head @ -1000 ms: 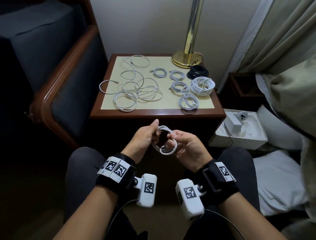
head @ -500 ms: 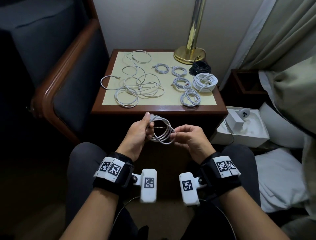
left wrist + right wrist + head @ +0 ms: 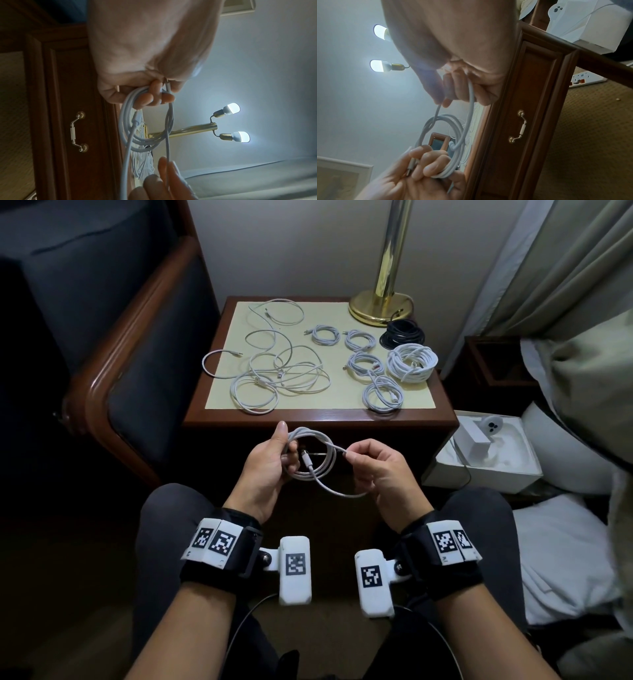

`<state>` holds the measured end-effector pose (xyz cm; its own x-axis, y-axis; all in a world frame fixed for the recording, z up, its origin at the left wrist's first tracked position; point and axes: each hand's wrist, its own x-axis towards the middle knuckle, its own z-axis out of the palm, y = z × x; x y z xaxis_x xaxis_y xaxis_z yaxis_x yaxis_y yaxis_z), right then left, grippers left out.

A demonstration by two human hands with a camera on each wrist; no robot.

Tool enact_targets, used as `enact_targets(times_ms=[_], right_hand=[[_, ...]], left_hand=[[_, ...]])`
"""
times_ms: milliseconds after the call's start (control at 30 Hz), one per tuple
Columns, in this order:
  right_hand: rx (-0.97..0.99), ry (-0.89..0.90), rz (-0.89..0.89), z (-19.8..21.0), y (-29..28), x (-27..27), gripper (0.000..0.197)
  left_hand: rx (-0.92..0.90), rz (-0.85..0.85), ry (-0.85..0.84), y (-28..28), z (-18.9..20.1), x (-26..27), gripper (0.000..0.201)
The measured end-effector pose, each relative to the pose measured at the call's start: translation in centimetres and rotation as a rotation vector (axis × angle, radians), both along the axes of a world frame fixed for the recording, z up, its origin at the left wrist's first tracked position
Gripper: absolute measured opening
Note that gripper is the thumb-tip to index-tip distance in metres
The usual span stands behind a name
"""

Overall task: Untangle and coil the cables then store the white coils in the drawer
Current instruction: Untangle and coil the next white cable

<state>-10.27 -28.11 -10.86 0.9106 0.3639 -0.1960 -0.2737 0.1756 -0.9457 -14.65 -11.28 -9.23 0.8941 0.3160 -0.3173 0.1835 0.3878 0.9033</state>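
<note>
In front of the nightstand, over my lap, I hold a white cable coil [image 3: 317,455]. My left hand [image 3: 274,455] grips its left side, fingers curled round the loops [image 3: 137,128]. My right hand [image 3: 371,462] pinches the cable's free tail [image 3: 471,102], which runs off the coil into the fist. A plug end [image 3: 306,458] lies inside the loop. On the nightstand top [image 3: 308,412] lie a tangle of loose white cables [image 3: 274,371] at left and several small white coils [image 3: 382,392] at right. The drawer front with its brass handle [image 3: 518,125] stands closed.
A brass lamp base [image 3: 380,306], a black cable coil [image 3: 402,333] and a thicker white coil [image 3: 412,361] sit at the back right of the top. An armchair [image 3: 137,337] stands left, a white box [image 3: 489,446] on the floor right, bedding beyond.
The hands have drawn apart: the coil stays in the left hand while the right hand has pulled a length of cable out to the right. The view has tilted down.
</note>
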Motion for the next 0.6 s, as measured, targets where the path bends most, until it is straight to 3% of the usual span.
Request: enact_targets(times_ms=[300, 600], right_hand=[[-0.039, 0.044, 0.052, -0.2, -0.1, -0.2, 0.012], [-0.391, -0.151, -0.17, -3.1, 1.1, 0.9, 0.022]], left_hand=[[0.042, 0.027, 0.015, 0.1, -0.1, 0.0, 0.041], [-0.263, -0.024, -0.027, -1.3, 0.2, 0.3, 0.033]])
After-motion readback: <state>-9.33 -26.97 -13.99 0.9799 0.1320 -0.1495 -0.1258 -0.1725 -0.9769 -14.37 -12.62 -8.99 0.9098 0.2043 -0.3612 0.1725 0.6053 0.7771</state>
